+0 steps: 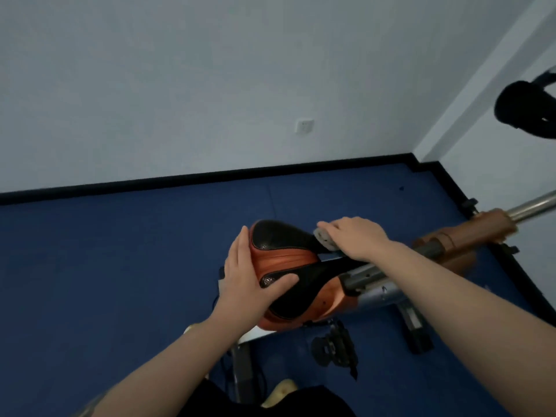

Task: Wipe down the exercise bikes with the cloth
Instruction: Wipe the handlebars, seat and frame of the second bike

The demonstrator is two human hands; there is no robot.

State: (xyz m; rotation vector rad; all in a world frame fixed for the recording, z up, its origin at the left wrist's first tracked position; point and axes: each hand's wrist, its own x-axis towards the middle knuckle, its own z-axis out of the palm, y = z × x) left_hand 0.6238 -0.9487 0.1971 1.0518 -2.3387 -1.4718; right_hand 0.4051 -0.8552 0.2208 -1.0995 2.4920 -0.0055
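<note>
Left hand first: wrapped round the wide rear end of the saddle, fingers lying flat along its back edge, thumb hooked over the black pad. Looks like a bracing hold, keeping the seat from swivelling under the rubbing. On to the saddle itself: black mesh pads, orange centre strip, sitting atop the bike. Right now: right hand palm down at the saddle's nose, fingers fairly straight, pressing the cloth against the far edge of the narrow end. Only a pale grey fold of cloth peeking out under the fingertips. Probably mid-wipe on the seat, with frame and post not yet reached. Further right, orange frame casing and a chrome post running out of view. Underneath, a black pedal and grey base legs on blue floor. Black skirting along a pale wall, a white socket low on it. Far upper right, a dark padded shape, too blurred to name.
</note>
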